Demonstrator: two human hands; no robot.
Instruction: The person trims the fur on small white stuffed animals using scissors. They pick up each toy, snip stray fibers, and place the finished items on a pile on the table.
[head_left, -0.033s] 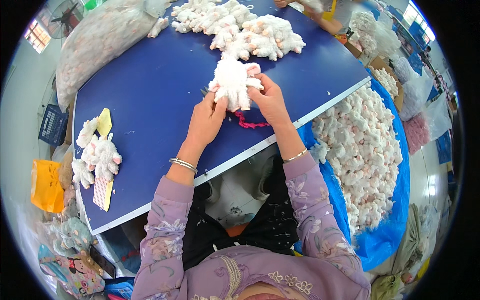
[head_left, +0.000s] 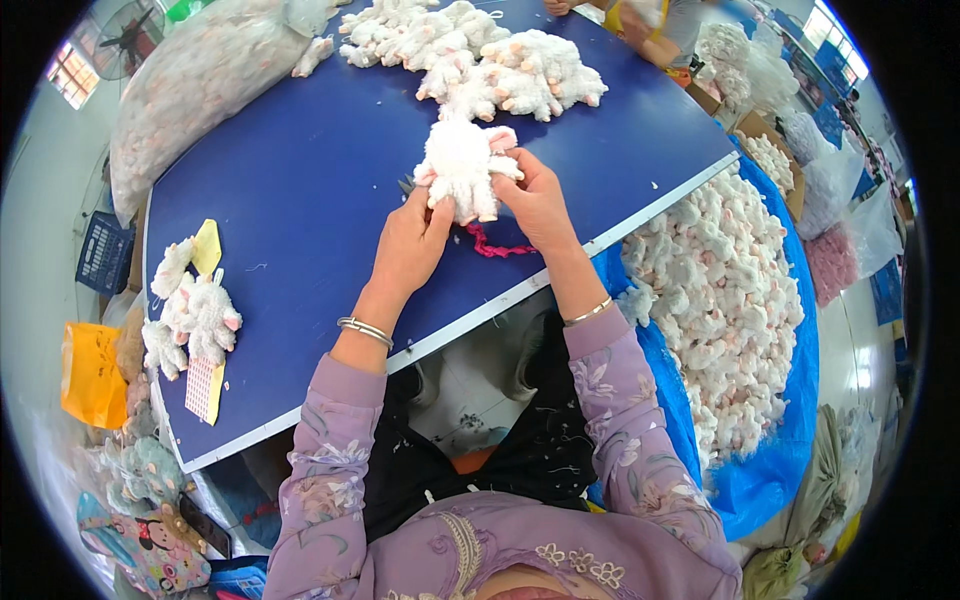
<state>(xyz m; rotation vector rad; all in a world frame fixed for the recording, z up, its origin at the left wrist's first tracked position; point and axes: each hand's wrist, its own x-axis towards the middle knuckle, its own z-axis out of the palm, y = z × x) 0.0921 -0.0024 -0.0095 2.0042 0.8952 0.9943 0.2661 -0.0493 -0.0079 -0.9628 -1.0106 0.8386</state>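
Note:
A fluffy white plush toy (head_left: 460,165) with pink ears and small limbs is held just above the blue table. My left hand (head_left: 415,235) grips its lower left side, thumb in front. On its right side, my right hand (head_left: 535,195) pinches an arm of the toy. A dark pointed metal tip (head_left: 406,186) shows beside my left fingers; the rest of that tool is hidden. Under my hands, a bright pink cord (head_left: 490,247) lies on the table.
Plush toys (head_left: 510,75) are heaped across the blue table (head_left: 310,220). Several more toys (head_left: 205,315) lie at left with yellow sheets. A blue sack (head_left: 765,490) of white pieces stands right. A stuffed clear bag (head_left: 200,90) leans back left. A co-worker's arm (head_left: 655,45) is across the table.
The co-worker's arm across the table has shifted slightly. My hands and the plush toy keep the same pose.

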